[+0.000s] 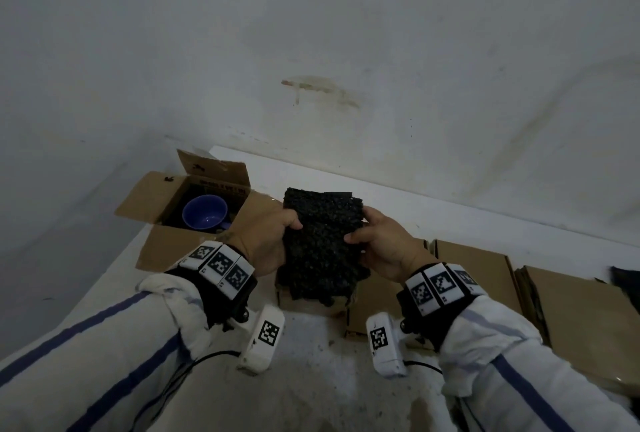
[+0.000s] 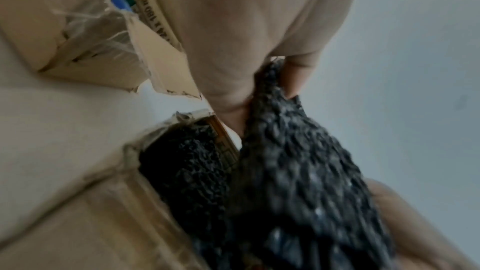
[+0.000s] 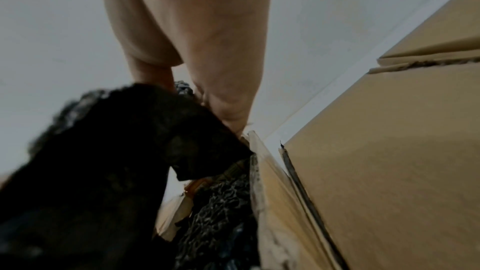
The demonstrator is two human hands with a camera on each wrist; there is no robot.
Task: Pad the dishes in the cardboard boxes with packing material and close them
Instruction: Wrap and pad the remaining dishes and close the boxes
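Note:
A black, bumpy sheet of packing material (image 1: 320, 241) is held up in front of me by both hands. My left hand (image 1: 273, 237) grips its left edge, thumb on the front. My right hand (image 1: 377, 241) pinches its right edge. In the left wrist view the packing sheet (image 2: 298, 171) hangs above a cardboard box filled with more black padding (image 2: 187, 171). An open cardboard box (image 1: 194, 210) at the far left holds a blue bowl (image 1: 205, 212). The right wrist view shows the sheet (image 3: 103, 161) dark and blurred beside my right hand (image 3: 194, 65).
Several closed cardboard boxes (image 1: 571, 314) lie along the right side of the white surface (image 1: 311, 379), seen too in the right wrist view as boxes (image 3: 389, 171). A pale wall (image 1: 346, 51) stands just behind. A dark item (image 1: 628, 281) sits at the far right edge.

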